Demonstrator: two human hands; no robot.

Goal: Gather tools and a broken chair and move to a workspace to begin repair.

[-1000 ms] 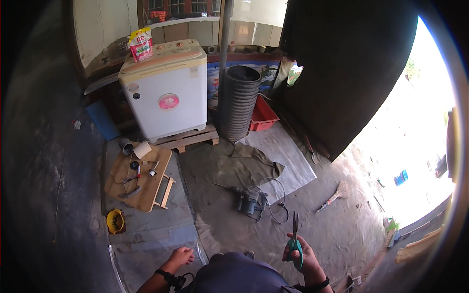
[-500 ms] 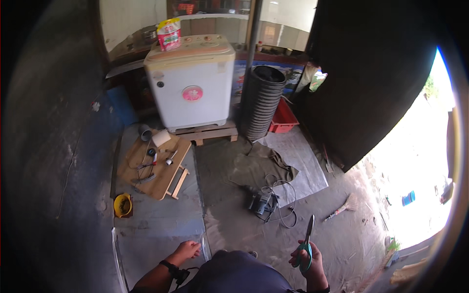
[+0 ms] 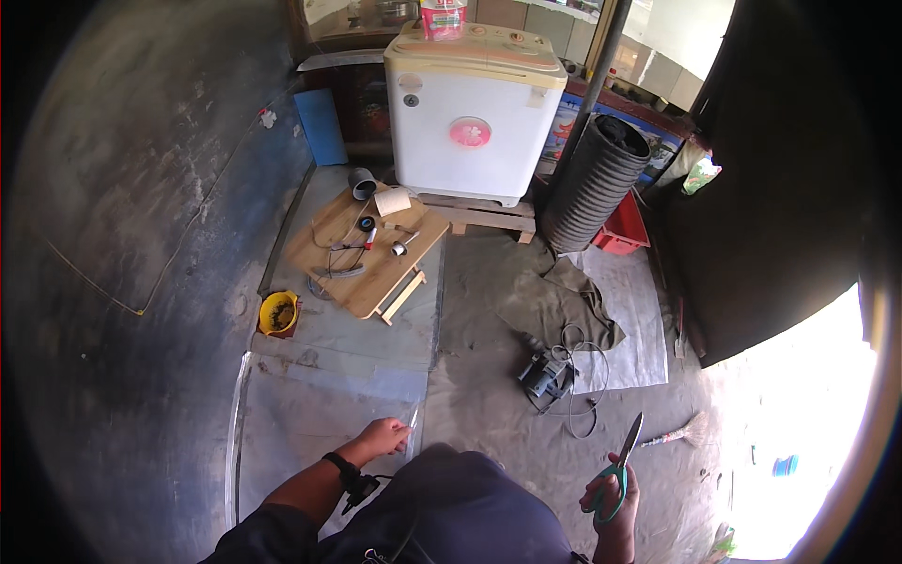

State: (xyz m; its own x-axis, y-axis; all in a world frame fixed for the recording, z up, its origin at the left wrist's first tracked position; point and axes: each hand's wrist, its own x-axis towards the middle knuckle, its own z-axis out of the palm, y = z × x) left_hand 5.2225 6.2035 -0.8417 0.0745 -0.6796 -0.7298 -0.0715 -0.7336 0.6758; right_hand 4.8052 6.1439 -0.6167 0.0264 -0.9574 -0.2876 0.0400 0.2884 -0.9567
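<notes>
My right hand [image 3: 615, 498], low on the right, is closed round the green handles of a pair of scissors [image 3: 631, 442]. Their blades are together and point up and away from me. At the lower middle my left hand [image 3: 383, 437] has its fingers curled in, and nothing shows in it. It hangs over the sheet-covered floor, and a black band with a dark device [image 3: 355, 481] is on that wrist. Beyond it is a low wooden table [image 3: 366, 291] bearing pliers [image 3: 368, 240], a black tape roll [image 3: 366, 224], a curved grey-handled tool [image 3: 340, 273] and a white roll [image 3: 399, 248].
A white washing machine [image 3: 470, 174] stands on a wooden pallet [image 3: 484, 216] at the back. Right of it are a ribbed black pipe [image 3: 601, 179] and a red crate [image 3: 625, 226]. A corded power tool [image 3: 545, 374], a dark cloth [image 3: 573, 305], a brush [image 3: 681, 432] and a yellow bucket [image 3: 279, 312] are on the floor.
The view has swung left, so the room's things sit farther right. My left arm reaches farther forward in the picture. The scissors remain in my right hand.
</notes>
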